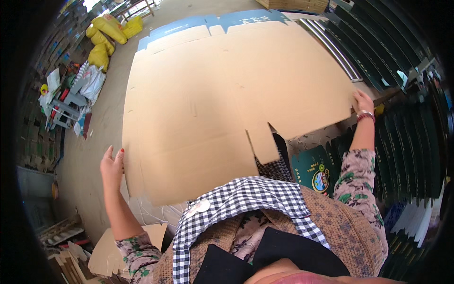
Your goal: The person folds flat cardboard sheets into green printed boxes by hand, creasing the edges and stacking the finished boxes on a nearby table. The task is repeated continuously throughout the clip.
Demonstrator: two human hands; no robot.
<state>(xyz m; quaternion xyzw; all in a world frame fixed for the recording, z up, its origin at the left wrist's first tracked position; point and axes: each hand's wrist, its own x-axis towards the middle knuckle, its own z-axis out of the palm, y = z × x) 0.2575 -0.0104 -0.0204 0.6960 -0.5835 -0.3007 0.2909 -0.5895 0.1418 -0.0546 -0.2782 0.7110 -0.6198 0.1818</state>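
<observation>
A large flat cardboard sheet (198,94), brown on its upper face, spreads out in front of me at waist height. Cut slots and flaps run along its near and far edges, and blue printed flaps show at the far end. My left hand (112,166) grips the sheet's left edge, its fingers partly hidden by the board. At the right edge, my right hand (363,102) is closed on the near right corner. The near edge of the sheet reaches my checked apron (250,191). What supports the sheet from below is hidden.
Stacks of dark green printed cardboard (406,142) line the right side, with a green printed panel (314,168) below the sheet. Yellow sacks (101,42) and a grey stand (68,104) are at the left. Brown cardboard (113,253) lies at the lower left.
</observation>
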